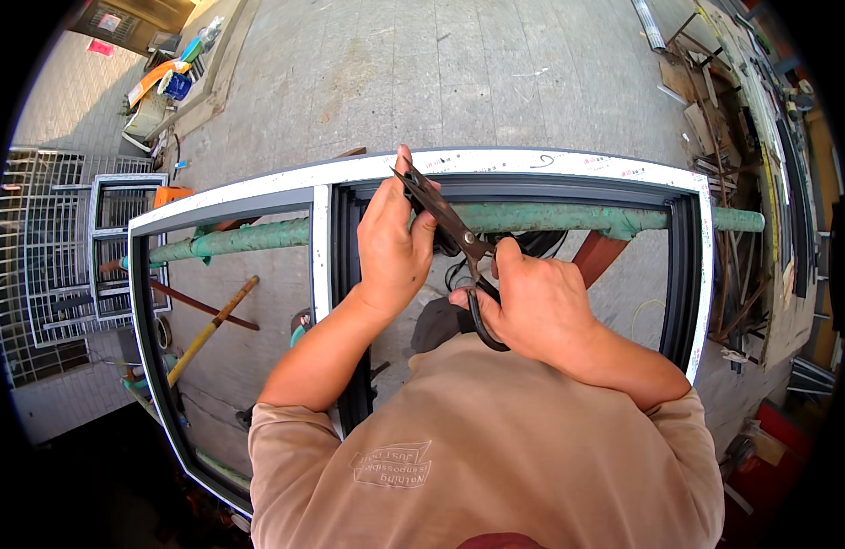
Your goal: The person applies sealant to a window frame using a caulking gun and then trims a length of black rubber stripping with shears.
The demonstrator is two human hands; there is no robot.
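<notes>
My right hand (543, 300) grips dark metal scissors (468, 236) by their looped handles, the blades slanting up to the left. At the blade end is my left hand (393, 240), index finger pointing up and thumb bent near the blades. Its fingers look closed around something small that the blades and fingers mostly hide. Both hands are over a large window frame (511, 165), dark inside with white printed film on its faces. An upright bar (322, 247) divides the frame into two openings.
A green-wrapped pipe (569, 218) runs crosswise beneath the frame. Through the left opening a yellow pole (212, 331) shows. Metal grilles (43, 247) stand at the left, long profiles (775, 165) and scrap at the right. A blue bucket (175, 85) sits far left.
</notes>
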